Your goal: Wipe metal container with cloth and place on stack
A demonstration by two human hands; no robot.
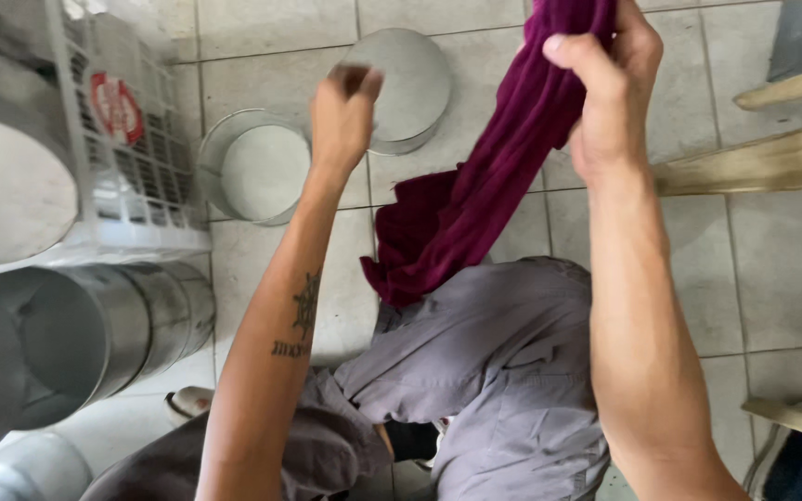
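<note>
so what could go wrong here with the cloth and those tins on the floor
1. The right hand pinches the maroon cloth only at its top; the long loose end hangs over the lap and could slip free or drag on the tiled floor.
2. The left hand reaches over the open tin and the upturned tin; a knock could send one rolling.
3. The steel cylinder lies on its side nearby and may roll if bumped.

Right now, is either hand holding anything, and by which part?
The right hand grips a maroon cloth near its upper end; the rest hangs down over the knee. The left hand is blurred, fingers curled, nothing visibly held.
</note>
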